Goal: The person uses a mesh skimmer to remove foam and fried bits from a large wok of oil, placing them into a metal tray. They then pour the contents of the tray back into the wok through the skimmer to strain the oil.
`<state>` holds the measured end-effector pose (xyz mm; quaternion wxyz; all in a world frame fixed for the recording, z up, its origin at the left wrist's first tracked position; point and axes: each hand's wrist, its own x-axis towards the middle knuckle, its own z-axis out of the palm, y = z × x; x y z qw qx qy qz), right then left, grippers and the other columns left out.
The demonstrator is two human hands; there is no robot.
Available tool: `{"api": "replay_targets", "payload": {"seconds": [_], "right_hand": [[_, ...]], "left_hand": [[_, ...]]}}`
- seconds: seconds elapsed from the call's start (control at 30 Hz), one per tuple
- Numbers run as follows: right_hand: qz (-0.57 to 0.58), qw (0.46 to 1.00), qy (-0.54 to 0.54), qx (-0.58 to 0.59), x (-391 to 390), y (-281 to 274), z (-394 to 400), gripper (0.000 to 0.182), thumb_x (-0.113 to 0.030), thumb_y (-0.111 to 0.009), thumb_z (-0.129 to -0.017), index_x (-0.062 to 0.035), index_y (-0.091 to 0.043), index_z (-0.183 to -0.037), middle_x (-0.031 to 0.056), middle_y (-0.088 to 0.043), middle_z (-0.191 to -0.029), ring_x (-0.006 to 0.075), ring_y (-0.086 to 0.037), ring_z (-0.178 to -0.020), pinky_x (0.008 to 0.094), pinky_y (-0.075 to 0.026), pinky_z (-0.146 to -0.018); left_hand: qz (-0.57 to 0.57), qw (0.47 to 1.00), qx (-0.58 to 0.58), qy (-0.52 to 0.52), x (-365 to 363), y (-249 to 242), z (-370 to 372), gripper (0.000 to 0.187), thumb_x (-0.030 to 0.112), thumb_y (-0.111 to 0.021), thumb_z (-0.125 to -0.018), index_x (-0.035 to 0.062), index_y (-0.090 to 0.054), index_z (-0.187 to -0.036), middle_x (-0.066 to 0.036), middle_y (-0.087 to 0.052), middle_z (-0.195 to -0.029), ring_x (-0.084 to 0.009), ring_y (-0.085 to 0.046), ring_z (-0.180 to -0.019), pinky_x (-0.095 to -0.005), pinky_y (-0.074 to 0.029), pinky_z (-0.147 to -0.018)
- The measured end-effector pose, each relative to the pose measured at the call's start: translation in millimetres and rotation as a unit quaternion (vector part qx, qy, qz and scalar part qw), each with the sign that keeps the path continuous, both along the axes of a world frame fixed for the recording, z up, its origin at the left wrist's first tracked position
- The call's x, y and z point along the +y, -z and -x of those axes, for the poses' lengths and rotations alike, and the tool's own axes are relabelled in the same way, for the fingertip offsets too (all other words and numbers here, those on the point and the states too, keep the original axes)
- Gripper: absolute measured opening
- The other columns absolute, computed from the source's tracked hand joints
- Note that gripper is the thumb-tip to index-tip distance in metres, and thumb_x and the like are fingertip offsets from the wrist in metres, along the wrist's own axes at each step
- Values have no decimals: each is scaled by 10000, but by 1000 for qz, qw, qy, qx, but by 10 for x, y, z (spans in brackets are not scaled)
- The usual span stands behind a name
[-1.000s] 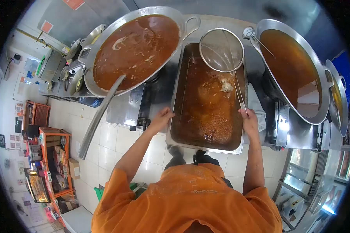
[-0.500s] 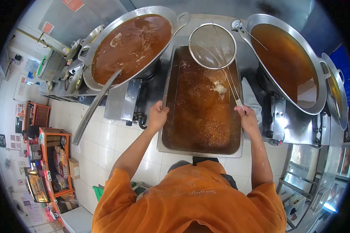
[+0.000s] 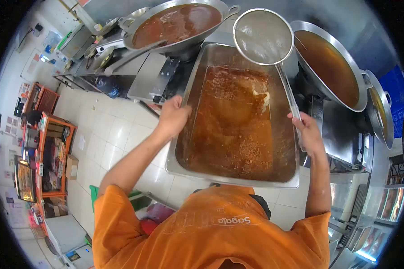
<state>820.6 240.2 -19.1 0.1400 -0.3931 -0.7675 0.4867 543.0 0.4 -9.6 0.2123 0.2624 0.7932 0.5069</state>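
A deep rectangular metal pan (image 3: 180,154) in front of my body holds brown liquid (image 3: 229,130) with dark crumbs and a pale foamy patch. My left hand (image 3: 174,117) is closed on the pan's left rim. On the opposite side, my right hand (image 3: 308,133) is wrapped round the handle of a round mesh strainer (image 3: 264,36), close against the pan's right rim. Whether its fingers also grip that rim is hidden. The strainer's mesh bowl is over the pan's far right corner.
A large wok (image 3: 220,28) of reddish-brown liquid stands at the back left, a long-handled ladle (image 3: 132,58) resting in it. Another wok (image 3: 362,96) with brown liquid and a thermometer probe stands right. Orange shelving (image 3: 42,150) is far left.
The pan now looks larger and nearer, its liquid shifted and rippling. Both hands are farther apart, and the strainer has moved up and right. The surroundings have shifted as the head view turned.
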Motion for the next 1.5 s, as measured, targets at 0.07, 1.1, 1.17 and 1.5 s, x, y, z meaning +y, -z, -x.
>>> {"api": "replay_targets", "payload": {"seconds": [0.07, 1.1, 1.17, 1.5], "right_hand": [[-2, 1000, -16, 21, -115, -201, -123, 182, -164, -515, -881, -43, -609, -978, -32, -542, -843, 68, -441, -776, 210, -349, -748], [-22, 972, -154, 177, 216, -1509, 1735, 188, -62, -476, -833, 3, -603, -955, 54, -598, -850, 110, -539, -713, 251, -437, -652], [-21, 968, -150, 201, 323, -1382, 2178, 200, -43, -456, -822, 20, -601, -945, 75, -605, -830, 129, -550, -680, 264, -444, -626], [11, 950, -60, 305, 637, -803, 4231, 254, -62, -415, -778, 40, -597, -924, 152, -604, -848, 249, -574, -774, 360, -437, -681]], "left_hand": [[17, 999, 30, -4, -161, -100, -37, 97, 73, -540, -709, 13, -486, -655, -11, -446, -582, -92, -404, -569, -258, -335, -510], [203, 876, 404, 165, -455, -2941, 1299, 215, 203, -487, -683, 38, -618, -645, -59, -561, -663, -161, -513, -673, -279, -399, -630], [211, 874, 415, 135, -439, -3005, 1545, 220, 207, -485, -688, 35, -615, -644, -51, -556, -658, -154, -507, -669, -273, -399, -629], [277, 836, 450, 148, -212, -3469, 2892, 180, 192, -574, -674, 59, -596, -793, -87, -595, -793, -224, -568, -757, -306, -445, -666]]}}
